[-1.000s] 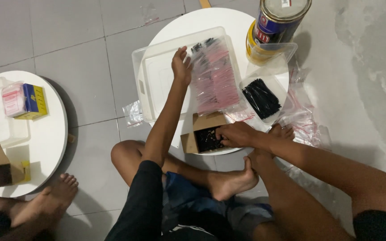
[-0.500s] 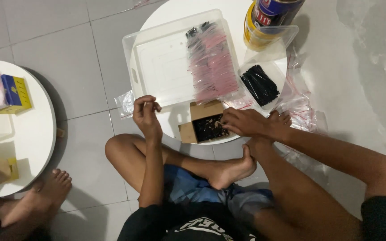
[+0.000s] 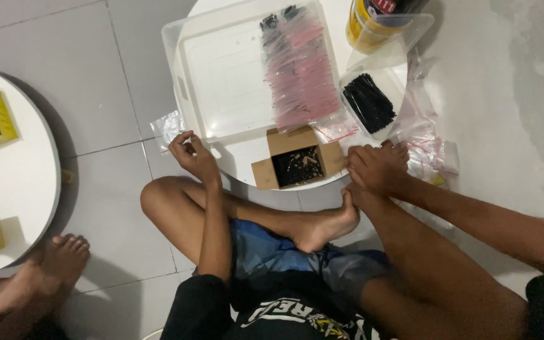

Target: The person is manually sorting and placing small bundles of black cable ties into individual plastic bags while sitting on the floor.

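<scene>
Beside the fingertips of the right hand, loosely curled on the table edge and gripping nothing visible, sits one small open brown cardboard box filled with dark small parts. Just beyond it, one clear plastic tray holds a row of pink-edged clear bags. One open bag of black strips lies near. The left hand pinches one small clear plastic bag at the tray's corner.
</scene>
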